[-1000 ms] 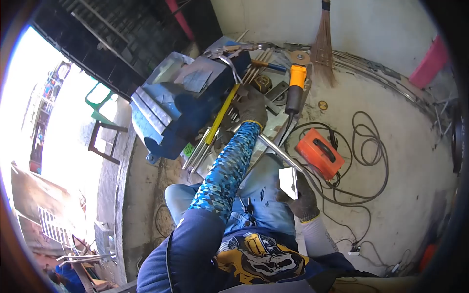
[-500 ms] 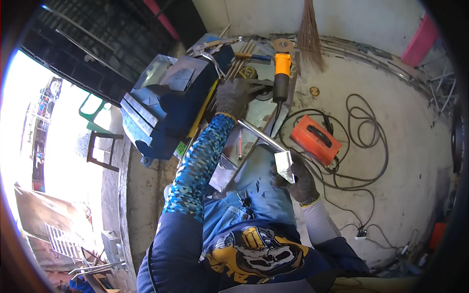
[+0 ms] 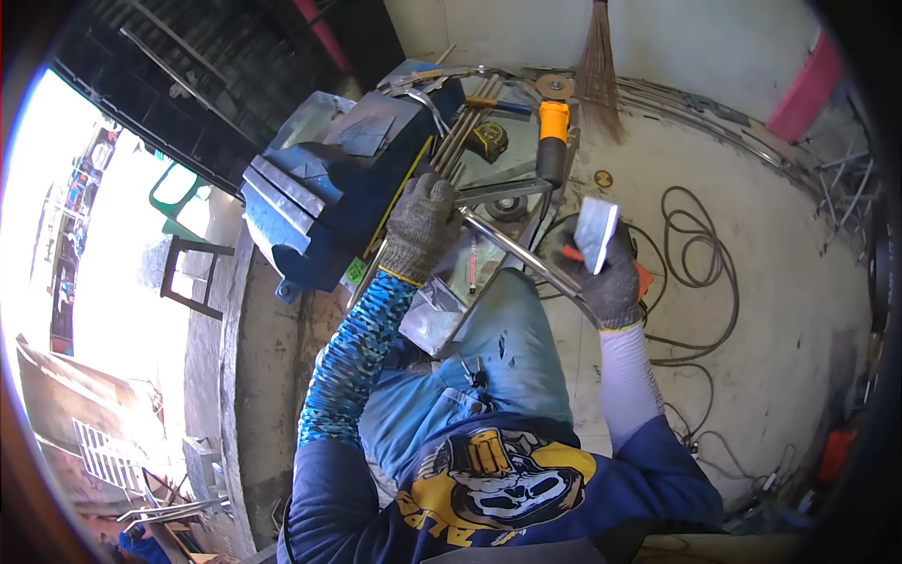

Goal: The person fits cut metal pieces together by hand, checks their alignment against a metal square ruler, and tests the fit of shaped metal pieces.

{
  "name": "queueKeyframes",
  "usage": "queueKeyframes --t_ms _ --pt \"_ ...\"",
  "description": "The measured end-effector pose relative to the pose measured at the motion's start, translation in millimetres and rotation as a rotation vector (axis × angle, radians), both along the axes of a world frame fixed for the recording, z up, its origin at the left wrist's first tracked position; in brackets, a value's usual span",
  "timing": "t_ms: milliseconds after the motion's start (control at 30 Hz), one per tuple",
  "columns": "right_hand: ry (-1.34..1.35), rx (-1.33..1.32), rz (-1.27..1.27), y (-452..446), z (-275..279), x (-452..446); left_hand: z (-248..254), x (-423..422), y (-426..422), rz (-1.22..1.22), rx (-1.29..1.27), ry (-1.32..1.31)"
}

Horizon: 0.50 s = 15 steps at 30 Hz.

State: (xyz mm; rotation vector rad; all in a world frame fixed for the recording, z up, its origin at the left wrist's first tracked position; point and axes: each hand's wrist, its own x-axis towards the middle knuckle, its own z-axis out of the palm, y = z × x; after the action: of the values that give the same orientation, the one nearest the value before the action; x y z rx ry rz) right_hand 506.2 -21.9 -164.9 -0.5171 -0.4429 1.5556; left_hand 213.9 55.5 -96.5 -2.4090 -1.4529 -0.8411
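My right hand (image 3: 613, 287), in a grey knit glove, is closed around a small flat metal plate (image 3: 595, 233), which stands tilted up above the fingers. A shiny metal tube (image 3: 521, 249) slants from beside my left hand down to my right hand; whether the right hand also grips it I cannot tell. Over the bundle of metal rods (image 3: 455, 150) beside the blue bench vise (image 3: 329, 211), my gloved left hand (image 3: 420, 224) has its fingers curled and pressed together. What lies under those fingers is hidden.
An orange angle grinder (image 3: 554, 127), a tape measure (image 3: 488, 141) and a blue-handled hammer (image 3: 503, 107) lie beyond my hands. Black cable (image 3: 722, 282) coils across the floor at right. Behind my right hand an orange box (image 3: 645, 278) is mostly covered. A broom (image 3: 598, 70) leans on the wall.
My right hand has risen away from my lap with the plate, now in front of the orange box. The left hand has drawn back toward me, uncovering the tape measure. The view has shifted slightly.
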Motion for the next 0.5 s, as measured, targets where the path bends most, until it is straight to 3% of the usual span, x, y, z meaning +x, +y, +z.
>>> queueKeyframes --t_ms 133,200,333,400,433,467,500 --pt "0.049 0.124 -0.158 14 29 19 43 4 -22 -0.155 0.101 -0.195" --pt "0.085 0.202 -0.11 11 47 27 63 7 -30 -0.215 0.102 -0.325" --pt "0.144 0.201 -0.137 -4 65 34 120 11 -60 -0.344 0.027 -0.383" --pt "0.029 0.187 -0.239 -17 84 29 149 7 -78 -0.432 0.121 -0.367" --pt "0.041 0.3 -0.045 -18 70 44 155 7 -88 -0.427 0.151 -0.36" --pt "-0.106 0.278 -0.079 -30 83 32 163 7 -102 -0.412 0.125 -0.38" --pt "0.077 0.167 0.076 -36 88 32 179 7 -121 -0.358 0.041 -0.356"
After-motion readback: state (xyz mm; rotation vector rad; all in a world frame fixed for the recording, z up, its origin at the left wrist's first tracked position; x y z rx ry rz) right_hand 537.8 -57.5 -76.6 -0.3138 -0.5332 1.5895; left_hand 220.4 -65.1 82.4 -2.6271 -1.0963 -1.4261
